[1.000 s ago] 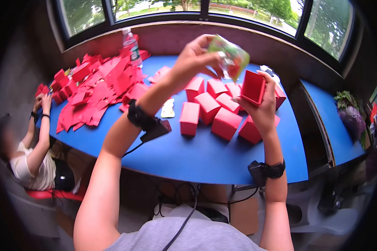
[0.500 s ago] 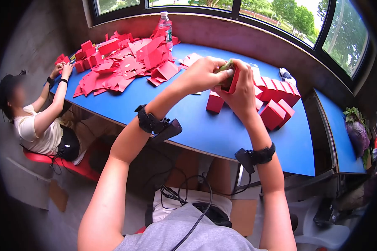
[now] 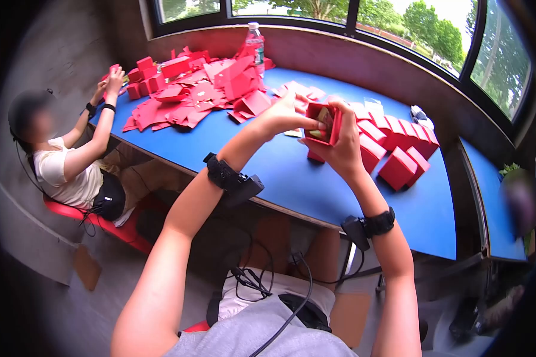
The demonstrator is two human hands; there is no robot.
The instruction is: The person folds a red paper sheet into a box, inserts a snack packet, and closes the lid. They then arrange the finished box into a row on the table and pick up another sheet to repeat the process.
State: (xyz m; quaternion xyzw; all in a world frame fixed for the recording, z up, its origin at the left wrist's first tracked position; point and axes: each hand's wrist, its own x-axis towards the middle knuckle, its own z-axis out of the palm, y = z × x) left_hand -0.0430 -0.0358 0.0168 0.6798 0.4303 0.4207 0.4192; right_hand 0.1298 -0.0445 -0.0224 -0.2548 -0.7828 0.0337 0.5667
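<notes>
My right hand [image 3: 346, 146] is wrapped round a small red box [image 3: 335, 126], its open top tilted toward me. Inside the box lies a green and yellowish packet [image 3: 323, 115], partly hidden by my thumb. My left hand [image 3: 280, 114] is at the box's left side, fingers spread, its thumb reaching into the opening against the packet. Behind and right of my right hand, several red boxes [image 3: 397, 169] stand on the blue table [image 3: 315, 196].
Flat red pieces [image 3: 190, 95] are heaped at the left, near a clear bottle [image 3: 255, 44]. A person [image 3: 56, 157] sits at the far left, hands at red boxes. Another blue table [image 3: 497, 208] bears a blurred purple bundle [image 3: 520, 199] at the right.
The packet went from my raised left hand into the red box. My left fingers have since spread, leaving the thumb inside. The view has shifted, and the other person's hands have risen.
</notes>
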